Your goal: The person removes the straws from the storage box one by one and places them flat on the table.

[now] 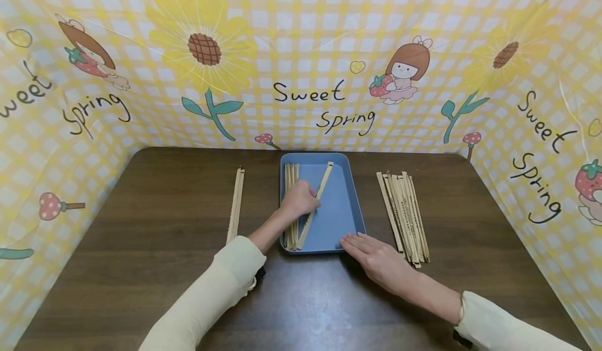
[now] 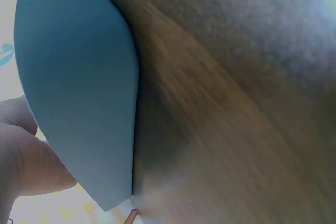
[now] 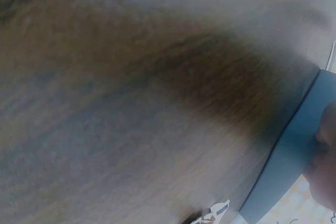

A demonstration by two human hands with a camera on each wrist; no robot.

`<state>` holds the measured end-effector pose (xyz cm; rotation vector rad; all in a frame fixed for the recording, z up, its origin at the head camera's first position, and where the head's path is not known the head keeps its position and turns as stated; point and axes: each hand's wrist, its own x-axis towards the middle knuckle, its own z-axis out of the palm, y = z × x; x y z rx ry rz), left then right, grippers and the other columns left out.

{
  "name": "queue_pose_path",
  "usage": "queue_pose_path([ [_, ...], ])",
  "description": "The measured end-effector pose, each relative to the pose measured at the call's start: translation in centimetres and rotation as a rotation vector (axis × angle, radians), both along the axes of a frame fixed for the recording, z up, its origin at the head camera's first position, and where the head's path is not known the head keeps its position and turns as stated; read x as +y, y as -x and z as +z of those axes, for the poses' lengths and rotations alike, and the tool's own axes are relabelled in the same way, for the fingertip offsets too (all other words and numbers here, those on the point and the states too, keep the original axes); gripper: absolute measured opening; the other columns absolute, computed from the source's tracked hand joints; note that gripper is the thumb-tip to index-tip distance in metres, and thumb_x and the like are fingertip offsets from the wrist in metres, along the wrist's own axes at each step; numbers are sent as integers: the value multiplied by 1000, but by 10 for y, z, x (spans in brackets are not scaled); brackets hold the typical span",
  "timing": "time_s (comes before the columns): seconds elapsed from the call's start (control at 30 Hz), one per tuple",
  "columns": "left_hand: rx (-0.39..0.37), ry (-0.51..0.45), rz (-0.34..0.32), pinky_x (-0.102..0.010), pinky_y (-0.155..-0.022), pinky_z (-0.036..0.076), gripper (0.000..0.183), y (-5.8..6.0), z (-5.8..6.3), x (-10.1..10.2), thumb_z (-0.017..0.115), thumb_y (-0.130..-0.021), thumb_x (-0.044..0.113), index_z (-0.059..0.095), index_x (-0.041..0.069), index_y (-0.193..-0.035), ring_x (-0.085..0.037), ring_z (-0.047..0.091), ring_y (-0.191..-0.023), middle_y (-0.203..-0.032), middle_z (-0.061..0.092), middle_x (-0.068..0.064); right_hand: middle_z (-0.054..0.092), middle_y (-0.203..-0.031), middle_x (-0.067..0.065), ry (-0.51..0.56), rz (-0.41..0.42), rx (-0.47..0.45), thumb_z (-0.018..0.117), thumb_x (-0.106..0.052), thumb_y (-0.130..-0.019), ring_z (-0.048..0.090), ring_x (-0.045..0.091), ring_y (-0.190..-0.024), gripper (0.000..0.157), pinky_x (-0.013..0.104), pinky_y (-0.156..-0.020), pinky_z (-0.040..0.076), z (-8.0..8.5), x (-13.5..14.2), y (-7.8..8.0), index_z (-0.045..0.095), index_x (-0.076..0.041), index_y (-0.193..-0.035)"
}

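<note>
Inside the blue tray (image 1: 334, 215), my left hand (image 1: 301, 202) pinches a slim paper-wrapped stick (image 1: 325, 176), which lies slanted with its far end to the right. Several similar wrapped sticks (image 1: 290, 172) lie side by side along the tray's left wall, partly hidden by that hand. My right hand (image 1: 376, 257) rests with extended fingers at the tray's near right corner. Each wrist view shows mostly the tray's outer wall (image 2: 79, 77) and tabletop; a few left fingers (image 2: 37, 166) appear behind the wall, and part of the right hand (image 3: 323, 166) shows beside it.
Right of the tray lies a loose bundle of wrapped sticks (image 1: 404, 215). One or two more wrapped sticks (image 1: 236, 199) lie to the left, their near end behind the left sleeve. A checked cloth (image 1: 301, 53) surrounds the brown table (image 1: 155, 225) at the back and sides.
</note>
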<state>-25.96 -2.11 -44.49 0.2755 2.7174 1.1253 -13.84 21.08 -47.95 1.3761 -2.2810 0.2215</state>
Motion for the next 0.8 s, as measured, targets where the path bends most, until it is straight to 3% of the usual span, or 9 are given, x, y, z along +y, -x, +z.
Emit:
queue_pose_path([
  [0.1,19,-36,59,-25,-48,31,27,2,1,-4,71,-80,6,55,10,-59,-11,37,-53,-57,43,3,67,-121,19,2,2,-1,22,-7,-105,66,28,-111,49,42,-94,52,0,-1,0,64,8,-124],
  [0.2,27,-69,125,-29,-60,47,8,3,4,-9,75,-81,11,70,6,-77,-16,55,-68,-74,62,-1,67,-120,19,5,5,-4,25,-6,-105,66,28,-111,46,42,-94,52,0,-1,-1,64,8,-124],
  [0.3,13,-107,177,-36,-74,54,12,4,10,-14,76,-82,14,75,6,-90,-22,64,-82,-90,71,-6,67,-121,19,8,6,-6,34,-2,-101,66,29,-111,39,43,-94,52,0,-1,-1,64,8,-124],
  [0.4,-6,-146,220,-38,-77,54,14,5,17,-20,75,-81,14,74,5,-92,-25,65,-87,-95,72,-8,67,-121,20,9,7,-1,36,0,-99,66,29,-111,38,43,-94,52,0,-1,-1,64,8,-124],
  [0.53,-34,-213,266,-33,-70,53,12,8,22,-30,74,-81,11,74,4,-91,-23,64,-81,-92,71,-9,68,-120,19,12,7,10,29,-3,-102,66,29,-110,43,43,-93,53,0,-1,-1,64,8,-123],
  [0.67,-68,-302,283,-29,-63,51,14,9,25,-41,72,-82,9,73,2,-94,-21,67,-75,-87,71,-10,68,-119,20,17,5,14,26,-4,-102,66,30,-110,46,44,-92,53,0,-2,0,65,8,-123],
  [0.8,-101,-357,291,-35,-69,56,16,9,26,-54,70,-84,8,71,-1,-97,-25,69,-77,-84,71,-11,68,-119,20,20,9,17,30,-2,-100,66,30,-110,43,44,-92,53,1,-2,1,65,8,-123],
])
